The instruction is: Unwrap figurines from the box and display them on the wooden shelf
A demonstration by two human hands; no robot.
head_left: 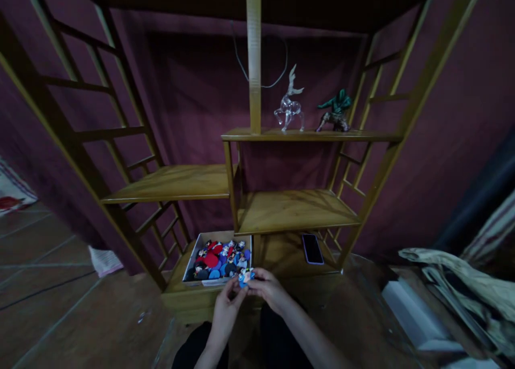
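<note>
Between both hands, just in front of the box, is a small blue and white toy figurine (246,277). My left hand (228,303) pinches it from the left side, fingers closed. From the right, my right hand (270,289) grips its other side with thumb and fingertips. Beyond the hands a shallow white cardboard box (191,264) stands on the bottom shelf. Several small figurines (217,259) in red, blue and black, some with round bases showing, lie jumbled in it. The figurine's finer details are too small to make out.
A wooden shelf unit (314,137) stands against a dark red wall. It bears a clear deer ornament (289,109) and a green-hooded crouching figure (337,111). A phone (313,249) lies on the bottom shelf. Folded cloth (462,275) and a white box (418,315) are at right.
</note>
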